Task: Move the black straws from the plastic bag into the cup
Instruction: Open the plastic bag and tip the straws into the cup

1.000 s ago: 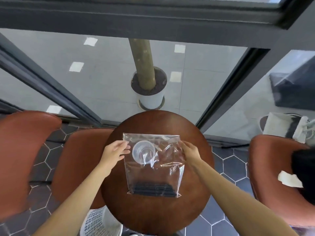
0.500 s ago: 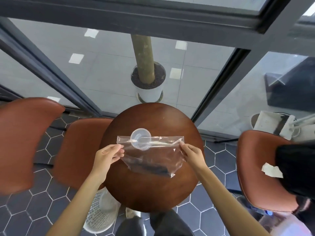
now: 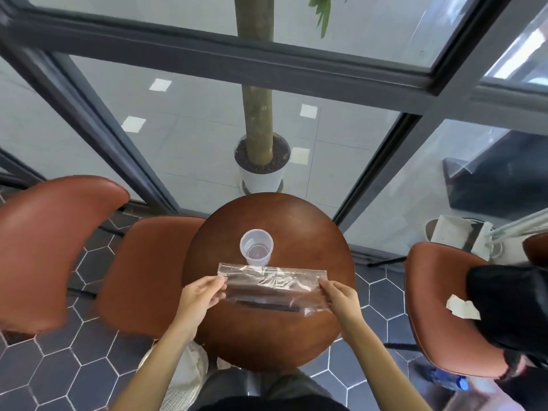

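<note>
Plastic bag [image 3: 272, 287] now lifted clear of cup [image 3: 256, 252], pinched by left hand [image 3: 201, 298] and right hand [image 3: 341, 298]. Black straws [image 3: 267, 304] still inside, ready for opening.

Both hands pinch plastic bag [image 3: 272, 287] (black straws [image 3: 267, 304] inside), cup [image 3: 256, 251] behind.

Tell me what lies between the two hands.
Head view: the clear plastic bag holding black straws spans from left hand to right hand.
</note>
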